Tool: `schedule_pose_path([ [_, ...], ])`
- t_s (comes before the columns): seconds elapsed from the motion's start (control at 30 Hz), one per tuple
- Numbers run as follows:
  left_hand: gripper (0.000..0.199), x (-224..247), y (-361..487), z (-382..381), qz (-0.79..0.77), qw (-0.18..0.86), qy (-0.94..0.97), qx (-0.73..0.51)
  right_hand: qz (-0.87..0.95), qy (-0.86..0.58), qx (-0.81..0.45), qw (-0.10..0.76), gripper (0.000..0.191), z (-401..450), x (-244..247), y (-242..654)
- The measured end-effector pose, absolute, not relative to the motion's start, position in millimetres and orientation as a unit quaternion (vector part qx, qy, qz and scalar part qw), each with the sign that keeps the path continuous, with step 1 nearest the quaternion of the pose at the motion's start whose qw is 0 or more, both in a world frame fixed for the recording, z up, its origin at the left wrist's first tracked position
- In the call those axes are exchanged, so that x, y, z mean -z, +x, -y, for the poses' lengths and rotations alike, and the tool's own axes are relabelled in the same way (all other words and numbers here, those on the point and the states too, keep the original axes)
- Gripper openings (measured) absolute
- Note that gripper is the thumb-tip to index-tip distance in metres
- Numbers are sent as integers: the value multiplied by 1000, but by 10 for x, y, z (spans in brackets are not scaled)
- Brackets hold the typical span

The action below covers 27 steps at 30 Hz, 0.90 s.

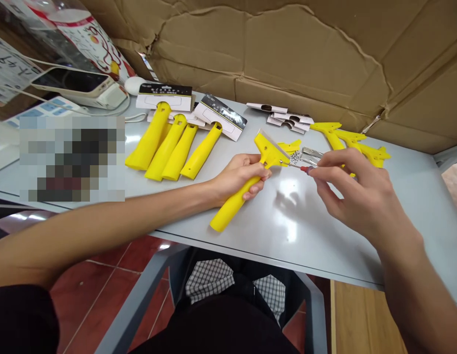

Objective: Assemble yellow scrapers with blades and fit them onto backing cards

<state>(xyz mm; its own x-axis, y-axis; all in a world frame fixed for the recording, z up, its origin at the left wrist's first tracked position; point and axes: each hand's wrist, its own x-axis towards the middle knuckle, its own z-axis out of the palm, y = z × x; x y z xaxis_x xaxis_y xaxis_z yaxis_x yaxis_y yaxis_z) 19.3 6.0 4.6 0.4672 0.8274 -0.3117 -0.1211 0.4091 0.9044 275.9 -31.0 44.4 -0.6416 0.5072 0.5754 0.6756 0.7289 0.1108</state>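
Note:
My left hand (pixel 238 177) is closed around a yellow scraper (pixel 228 209), just below its wide head. A thin blade (pixel 270 139) runs along the head's far edge. Between the fingertips of my right hand (pixel 356 191) is a small screwdriver (pixel 304 168); its tip meets the right corner of the scraper head. Behind that corner lie a pile of small screws (pixel 295 157) and a clear packet (pixel 311 155), partly hidden by my right fingers. Another yellow head piece (pixel 291 146) shows behind the scraper.
Several yellow handles (pixel 155 140) with black-and-white header cards (pixel 223 118) lie to the left. More yellow head pieces (pixel 335 137) lie at the right. Folded cards (pixel 291 120) rest near the cardboard wall (pixel 287 54). A phone (pixel 71 81) and a bottle (pixel 92 39) stand at the far left.

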Motion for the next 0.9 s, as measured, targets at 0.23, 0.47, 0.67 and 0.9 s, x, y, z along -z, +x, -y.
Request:
schedule_pose_path([
  [0.23,14,-6,167,-68,-391,746,438,-316,917,-279,149,244,23,339,-435,2723],
  [0.47,14,0,167,-80,-381,745,441,-325,897,-323,126,275,29,333,-430,2763],
  [0.67,16,-26,167,-67,-378,748,444,-318,883,-336,132,299,13,314,-435,2814],
  [0.9,19,-47,167,-60,-379,746,449,-312,876,-335,149,314,23,276,-442,2796],
])
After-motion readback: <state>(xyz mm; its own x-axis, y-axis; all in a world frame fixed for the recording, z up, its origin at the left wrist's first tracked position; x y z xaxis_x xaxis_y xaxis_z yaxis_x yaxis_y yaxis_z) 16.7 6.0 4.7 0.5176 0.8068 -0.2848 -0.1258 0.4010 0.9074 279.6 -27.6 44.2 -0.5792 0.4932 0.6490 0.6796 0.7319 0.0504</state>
